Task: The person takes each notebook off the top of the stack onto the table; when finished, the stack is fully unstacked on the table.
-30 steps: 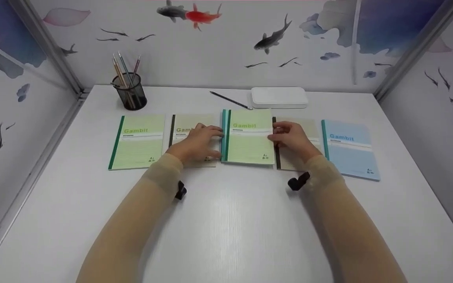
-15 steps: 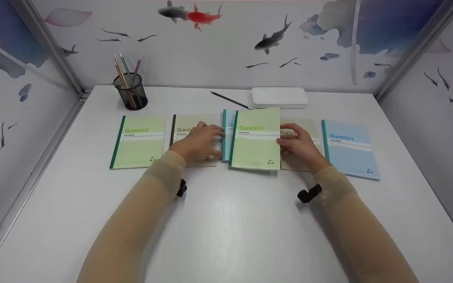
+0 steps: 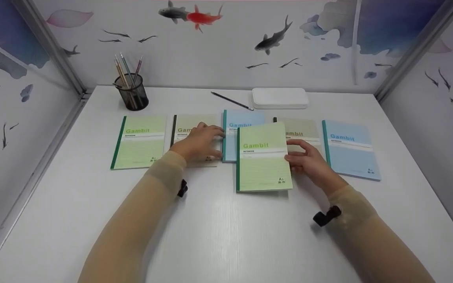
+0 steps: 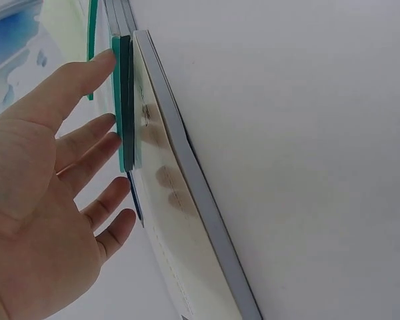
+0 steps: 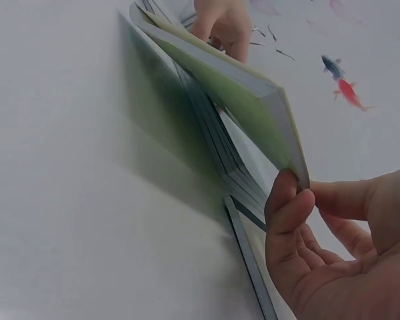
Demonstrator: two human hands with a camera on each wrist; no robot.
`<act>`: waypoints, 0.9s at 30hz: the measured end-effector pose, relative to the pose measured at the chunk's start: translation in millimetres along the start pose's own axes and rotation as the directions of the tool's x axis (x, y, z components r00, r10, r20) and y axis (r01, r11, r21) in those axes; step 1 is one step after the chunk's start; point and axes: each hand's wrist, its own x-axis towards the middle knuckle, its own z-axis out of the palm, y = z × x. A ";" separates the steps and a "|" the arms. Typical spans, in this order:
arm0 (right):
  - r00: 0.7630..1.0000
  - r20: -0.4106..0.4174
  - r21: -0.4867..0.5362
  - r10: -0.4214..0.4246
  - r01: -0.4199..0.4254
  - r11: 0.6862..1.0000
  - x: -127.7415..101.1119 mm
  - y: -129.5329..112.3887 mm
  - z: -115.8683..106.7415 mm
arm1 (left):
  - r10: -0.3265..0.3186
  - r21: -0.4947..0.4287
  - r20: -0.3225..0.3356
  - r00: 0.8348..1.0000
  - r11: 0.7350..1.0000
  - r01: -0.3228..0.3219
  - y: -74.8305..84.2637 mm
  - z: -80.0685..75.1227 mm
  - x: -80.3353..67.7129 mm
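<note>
My right hand (image 3: 311, 159) pinches the right edge of a green notebook (image 3: 264, 171) between thumb and fingers. The green notebook is raised and tilted, overlapping a blue notebook (image 3: 246, 117) in the head view. In the right wrist view its underside (image 5: 247, 120) hangs over the table and casts a shadow. My left hand (image 3: 199, 141) lies over a beige notebook (image 3: 193, 121), fingers spread. In the left wrist view, its fingertips (image 4: 105, 61) are at the teal spines (image 4: 118, 107) of stacked notebooks; contact is hard to tell. Another beige notebook (image 3: 299, 125) lies behind my right fingers.
A green notebook (image 3: 142, 147) lies at the row's left end, a blue one (image 3: 350, 151) at its right end. Behind stand a black mesh pen cup (image 3: 133, 94) with several pencils and a white case (image 3: 280, 98). A dark pencil (image 3: 231, 100) lies beside the case.
My right hand has drawn the green notebook off the blue one, toward me and slightly right, uncovering more of the blue cover. The left hand has stayed nearly still.
</note>
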 end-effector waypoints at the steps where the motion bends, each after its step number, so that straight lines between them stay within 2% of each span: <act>1: 1.000 0.005 0.005 0.007 -0.007 1.000 -2.9 1.3 0.2 | -0.003 0.004 0.001 1.000 1.000 0.003 0.1 -0.3 0.2; 12: 0.994 0.106 0.035 0.040 -0.044 0.998 -34.3 10.4 10.3 | -0.008 -0.004 0.005 1.000 1.000 0.008 -0.2 0.8 0.3; 20: 0.970 0.236 0.026 0.053 -0.061 0.998 -54.1 14.1 24.9 | -0.008 0.008 -0.003 1.000 1.000 0.008 -2.6 2.5 -0.6; 27: 0.959 0.275 0.018 0.070 -0.078 0.997 -70.0 18.7 30.9 | -0.012 -0.001 -0.002 1.000 1.000 0.012 0.9 0.1 -0.2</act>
